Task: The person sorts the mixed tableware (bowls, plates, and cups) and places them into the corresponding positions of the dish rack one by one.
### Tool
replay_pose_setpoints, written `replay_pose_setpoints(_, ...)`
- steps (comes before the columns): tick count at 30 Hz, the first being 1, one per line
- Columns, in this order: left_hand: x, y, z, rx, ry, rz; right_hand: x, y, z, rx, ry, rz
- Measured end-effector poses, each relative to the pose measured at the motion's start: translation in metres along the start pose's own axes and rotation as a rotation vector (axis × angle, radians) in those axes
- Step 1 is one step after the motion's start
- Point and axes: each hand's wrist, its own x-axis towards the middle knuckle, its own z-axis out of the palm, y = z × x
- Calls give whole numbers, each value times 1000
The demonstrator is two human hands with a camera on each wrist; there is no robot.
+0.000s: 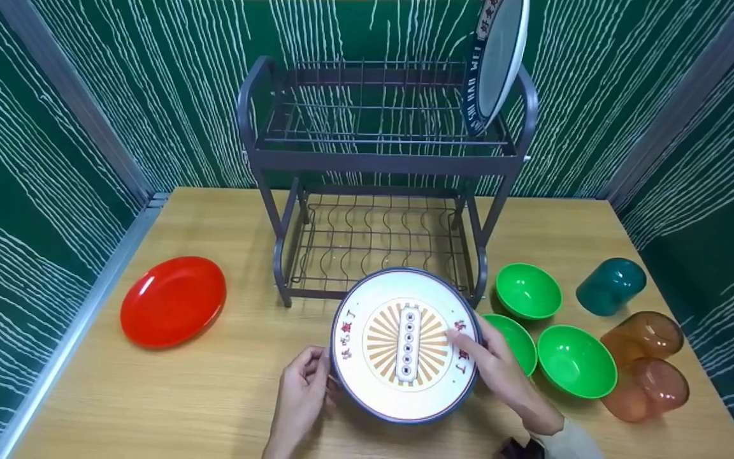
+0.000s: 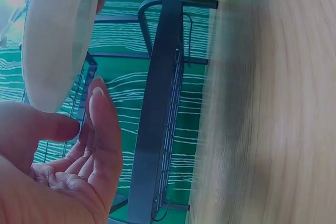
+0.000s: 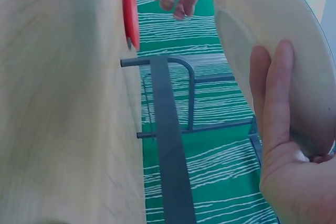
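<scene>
A white plate point(image 1: 380, 395) with a blue rim, an orange sunburst and red characters is held up in front of the dish rack point(image 1: 380, 164). My right hand point(image 1: 507, 376) grips it at its right side, thumb on the face and fingers point(image 3: 278, 93) spread against the underside. By the plate's left edge is my left hand point(image 1: 300, 392), its fingers loosely bent; the left wrist view shows a gap between this hand point(image 2: 79, 166) and the plate point(image 2: 55, 40). A similar patterned plate point(image 1: 501, 70) stands on edge at the right end of the rack's upper tier.
A red plate point(image 1: 174, 301) lies on the table at the left. Right of the rack are green bowls point(image 1: 528, 291), a teal cup point(image 1: 611, 287) and two orange-pink cups point(image 1: 644, 389). Green, white-streaked panels point(image 1: 201, 95) enclose the table. A dark object point(image 1: 520, 448) shows at the bottom edge.
</scene>
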Motion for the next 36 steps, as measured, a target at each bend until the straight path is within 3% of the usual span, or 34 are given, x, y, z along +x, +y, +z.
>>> replay_pose_setpoints(11, 1, -2, -1, -20, -34, -5, -1, -12, -8, -15, 80, 3)
replay_pose_setpoints(19, 1, -3, 4, 17, -52, 31, -5, -33, -16, -10, 177, -183)
replay_pose_setpoints(27, 0, -5, 2, -2, -62, 17, -7, -58, -29, -79, 272, -196)
replay_pose_setpoints(36, 2, -5, 2, 1, -57, 15, -7, -77, -40, -150, 342, -343)
